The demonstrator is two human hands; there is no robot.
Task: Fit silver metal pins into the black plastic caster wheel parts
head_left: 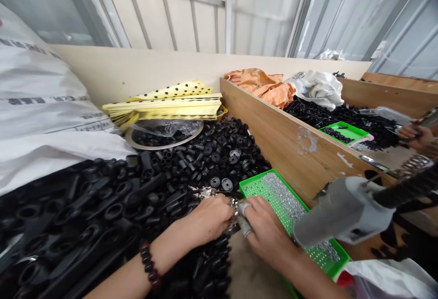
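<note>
My left hand [214, 217], with a dark beaded bracelet [149, 264] at the wrist, is closed with its fingers curled under. My right hand [265, 228] is closed too, close beside it, with grey wrapping [244, 219] on its fingers. Shiny metal bits show between the two hands, too small and blurred to name. Just beyond them lies a small heap of shiny metal pieces [207, 192]. Black plastic parts [102, 217] are piled around my left hand. A green perforated tray [255, 188] holding many small silvery pieces [284, 196] sits beside my right hand.
A grey tool [345, 212] with a coiled cord hangs at right, over the tray. A wooden divider [270, 128] runs behind it. Yellow dotted sheets [167, 107] lie over a round basin [164, 146]. A white sack [44, 93] stands left. Another person's hand [415, 134] is far right.
</note>
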